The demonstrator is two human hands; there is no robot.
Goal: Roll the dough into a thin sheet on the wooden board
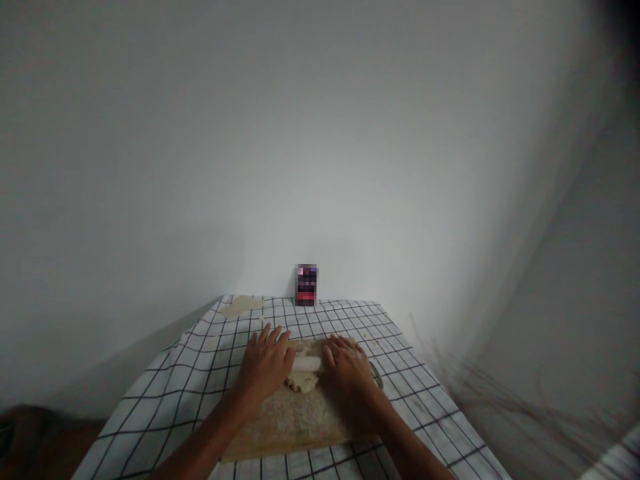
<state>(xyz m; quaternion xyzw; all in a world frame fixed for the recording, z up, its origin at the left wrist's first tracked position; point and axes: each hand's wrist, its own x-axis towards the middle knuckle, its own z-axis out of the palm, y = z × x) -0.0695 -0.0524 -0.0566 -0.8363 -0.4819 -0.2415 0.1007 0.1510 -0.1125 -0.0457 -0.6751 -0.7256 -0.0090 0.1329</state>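
Observation:
A pale rolling pin (307, 364) lies crosswise on a floured wooden board (295, 427). My left hand (269, 359) bears on its left end, with the fingers reaching forward over it and the thumb along the inner side. Over the right end, my right hand (346, 360) presses down with its fingers curved. Both ends of the pin are hidden under my hands. A lump of dough (301, 382) with a ragged near edge sits on the board just on my side of the pin, between my wrists.
A white cloth with dark grid lines (175, 393) covers the table. A flat sheet of dough (243, 305) lies at the far left. A blurred dark and red upright item (306, 285) stands by the wall. Right of the board shows a rounded rim (377, 375), partly hidden. Thin twigs (515, 400) stand beyond the right edge.

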